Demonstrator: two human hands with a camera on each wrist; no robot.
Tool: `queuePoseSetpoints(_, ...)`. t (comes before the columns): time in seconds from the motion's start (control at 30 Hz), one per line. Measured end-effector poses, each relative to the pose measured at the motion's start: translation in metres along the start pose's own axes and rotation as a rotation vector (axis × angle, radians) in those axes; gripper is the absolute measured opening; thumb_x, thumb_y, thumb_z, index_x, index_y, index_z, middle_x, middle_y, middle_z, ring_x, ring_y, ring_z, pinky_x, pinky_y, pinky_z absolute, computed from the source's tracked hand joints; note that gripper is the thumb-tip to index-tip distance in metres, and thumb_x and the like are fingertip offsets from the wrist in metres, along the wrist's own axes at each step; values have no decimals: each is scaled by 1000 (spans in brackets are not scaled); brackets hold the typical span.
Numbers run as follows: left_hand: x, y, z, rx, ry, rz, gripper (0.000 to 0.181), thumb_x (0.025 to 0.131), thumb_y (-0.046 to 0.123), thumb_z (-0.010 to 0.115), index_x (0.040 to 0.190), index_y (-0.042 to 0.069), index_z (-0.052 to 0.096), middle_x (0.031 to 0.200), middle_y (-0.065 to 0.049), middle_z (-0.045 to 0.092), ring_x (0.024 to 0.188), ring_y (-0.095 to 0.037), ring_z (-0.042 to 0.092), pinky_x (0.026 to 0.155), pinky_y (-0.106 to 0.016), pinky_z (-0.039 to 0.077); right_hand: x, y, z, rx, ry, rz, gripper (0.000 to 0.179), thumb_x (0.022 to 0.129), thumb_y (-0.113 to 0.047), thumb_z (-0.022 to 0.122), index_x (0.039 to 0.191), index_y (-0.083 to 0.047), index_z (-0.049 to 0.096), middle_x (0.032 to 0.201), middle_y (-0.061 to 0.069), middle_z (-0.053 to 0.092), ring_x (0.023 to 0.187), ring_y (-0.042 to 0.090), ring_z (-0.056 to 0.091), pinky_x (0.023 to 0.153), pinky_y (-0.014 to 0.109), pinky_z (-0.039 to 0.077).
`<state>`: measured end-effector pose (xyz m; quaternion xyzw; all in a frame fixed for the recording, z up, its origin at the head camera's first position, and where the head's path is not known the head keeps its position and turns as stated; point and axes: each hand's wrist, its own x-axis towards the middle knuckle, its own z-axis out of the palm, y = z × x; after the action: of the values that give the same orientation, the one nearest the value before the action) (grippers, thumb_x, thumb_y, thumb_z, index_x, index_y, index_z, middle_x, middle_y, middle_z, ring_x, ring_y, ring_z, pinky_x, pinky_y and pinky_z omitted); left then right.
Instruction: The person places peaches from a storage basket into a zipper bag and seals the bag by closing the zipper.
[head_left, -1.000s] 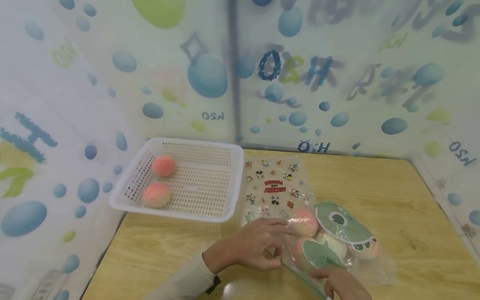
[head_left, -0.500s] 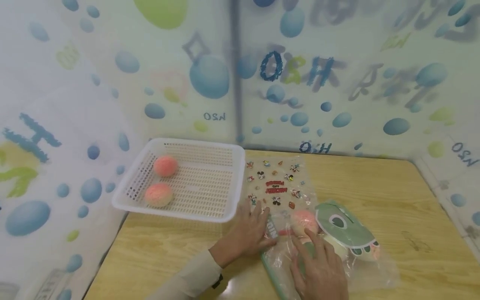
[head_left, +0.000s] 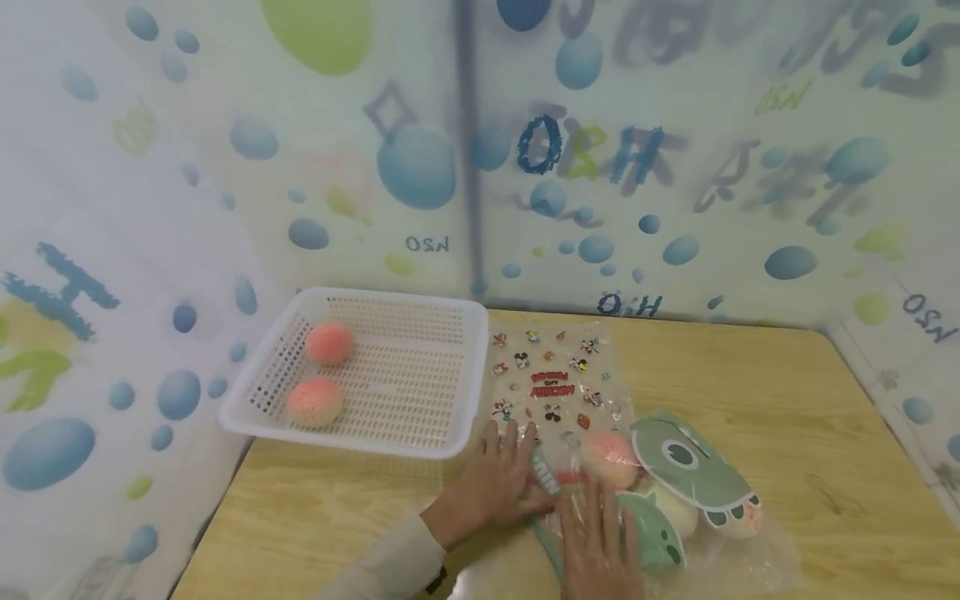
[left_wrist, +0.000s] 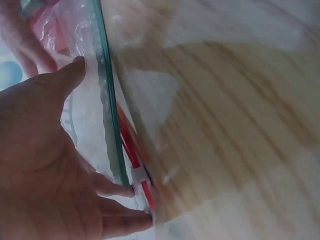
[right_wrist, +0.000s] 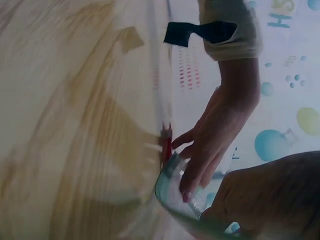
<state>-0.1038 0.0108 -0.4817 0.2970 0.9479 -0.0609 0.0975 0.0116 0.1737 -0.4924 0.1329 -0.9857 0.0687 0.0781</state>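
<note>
A clear zip bag with a green dinosaur print (head_left: 667, 454) lies at the right of the table, holding several pink-and-cream foam peaches (head_left: 611, 457). My left hand (head_left: 491, 479) rests with spread fingers along the bag's opening. Beside it my right hand (head_left: 600, 546) lies on the bag with straight fingers. The left wrist view shows the green zip edge (left_wrist: 109, 95) running past my left thumb. Close to those fingertips is a red zip strip with a white slider (left_wrist: 140, 174), at the edge of a second clear bag with Mickey prints (head_left: 551, 375).
A white perforated basket (head_left: 397, 442) stands on the left of the wooden table (head_left: 750, 367), with two more pink peaches (head_left: 330, 343) inside. Printed wall panels (head_left: 420, 167) close off the back and both sides.
My right hand has let go of the green zip edge and now lies flat on the bag, further left. My left hand has straightened and spread its fingers over the bag's opening.
</note>
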Motion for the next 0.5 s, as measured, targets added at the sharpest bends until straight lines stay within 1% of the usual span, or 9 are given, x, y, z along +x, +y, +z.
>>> queuePoseSetpoints(0.03,0,0,0,0,0,-3,108,89,84,28,161,3,20,159,-27,30,143,-48,32,117,-52,26,-2,2,2,1,3,-2,87,64,-35,85,137,2,57,154,36,30,148,47,13,117,64,9)
queuePoseSetpoints(0.1,0,-1,0,-10,2,-6,110,88,85,29,160,3,21,159,-27,29,143,-47,31,117,-52,25,-4,9,6,-15,60,-10,73,68,-24,79,133,3,60,152,35,34,149,45,16,118,61,8)
queuePoseSetpoints(0.13,0,0,-1,-17,6,-5,111,88,86,29,160,2,22,159,-27,29,143,-47,32,117,-52,25,-6,12,6,-14,60,-2,68,68,-20,77,131,3,62,151,34,36,150,43,11,119,59,4)
queuePoseSetpoints(0.23,-1,0,-1,-54,2,-8,112,87,87,30,159,2,25,159,-27,29,143,-48,31,117,-52,25,-11,24,3,-12,4,47,64,75,-39,74,125,-1,63,152,30,36,153,35,-6,119,56,-6)
queuePoseSetpoints(0.33,-1,1,-1,-85,-5,-20,114,85,89,31,159,2,27,159,-27,29,144,-47,29,117,-53,26,-15,38,-1,26,-1,106,52,76,-33,76,116,-2,63,150,26,38,153,35,-1,117,61,-5)
queuePoseSetpoints(0.37,-1,1,-2,-94,-9,-28,115,84,90,31,159,2,28,159,-27,28,145,-47,28,117,-53,26,-16,44,-2,35,13,123,51,73,-29,78,112,-1,63,148,24,38,151,36,6,116,64,-1)
queuePoseSetpoints(0.4,0,1,-2,-99,-14,-34,115,84,90,31,159,3,28,160,-27,28,145,-47,28,117,-53,26,-17,49,-4,35,28,153,44,76,-22,77,111,1,63,146,24,41,147,39,16,116,65,1)
queuePoseSetpoints(0.47,0,3,-1,-95,-27,-43,117,83,91,29,159,3,27,160,-26,26,146,-46,25,117,-53,25,-17,60,-9,37,-41,240,36,80,-7,69,113,4,62,143,25,43,140,41,26,115,67,2)
queuePoseSetpoints(0.5,0,3,0,-95,-34,-46,117,82,92,28,160,4,27,161,-26,25,147,-46,24,117,-53,24,-16,66,-11,38,-88,287,35,83,-8,67,114,7,61,142,26,42,141,42,26,115,67,-3)
